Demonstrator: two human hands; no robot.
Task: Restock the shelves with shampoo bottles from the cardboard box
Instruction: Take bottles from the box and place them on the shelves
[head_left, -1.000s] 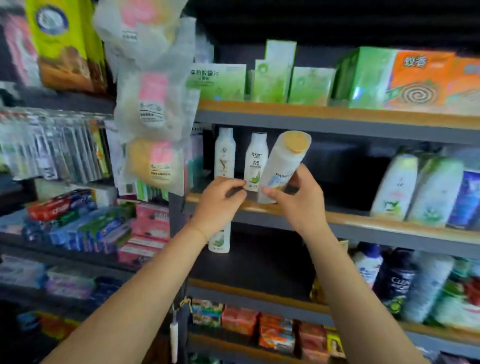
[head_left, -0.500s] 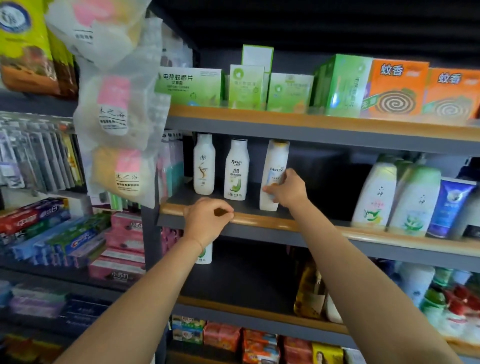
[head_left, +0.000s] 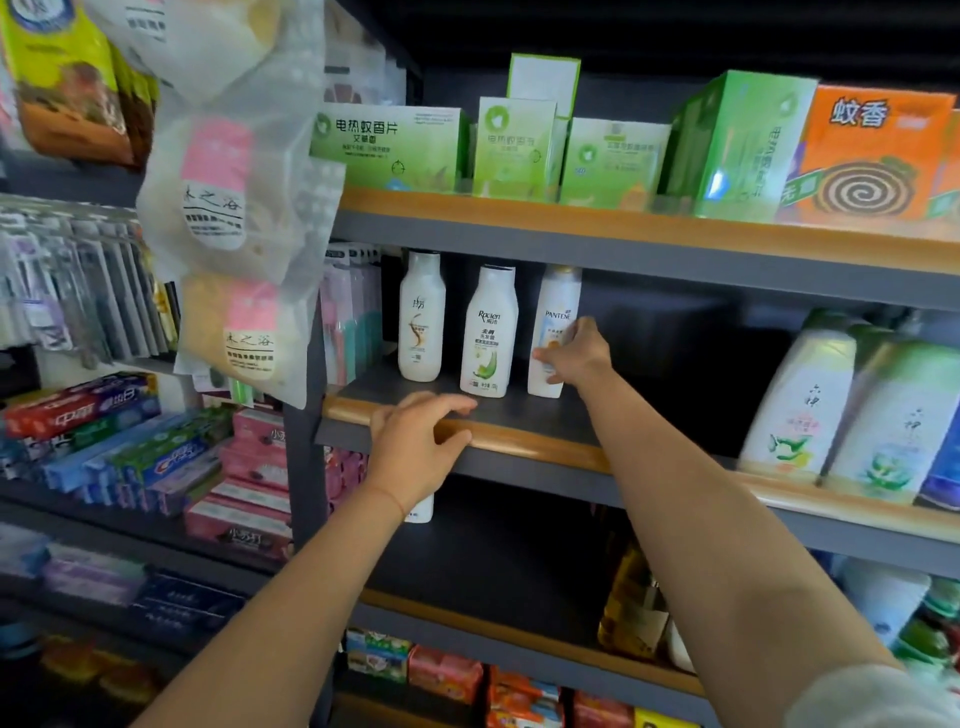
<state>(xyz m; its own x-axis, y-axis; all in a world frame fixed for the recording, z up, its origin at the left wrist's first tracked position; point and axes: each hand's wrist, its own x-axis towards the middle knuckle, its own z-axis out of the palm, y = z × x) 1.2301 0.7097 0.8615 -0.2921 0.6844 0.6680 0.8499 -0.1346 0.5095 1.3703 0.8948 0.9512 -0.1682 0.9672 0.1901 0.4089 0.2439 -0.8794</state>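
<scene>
Pantene bottle (head_left: 554, 332) gripped; arm outstretched.

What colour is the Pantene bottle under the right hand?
White, with a pale blue and orange label; Pantene bottle, right hand, head view.

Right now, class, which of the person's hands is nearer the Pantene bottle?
Right. The right hand grips the Pantene bottle; the left hand rests on the shelf's wooden edge, below and leftward.
</scene>
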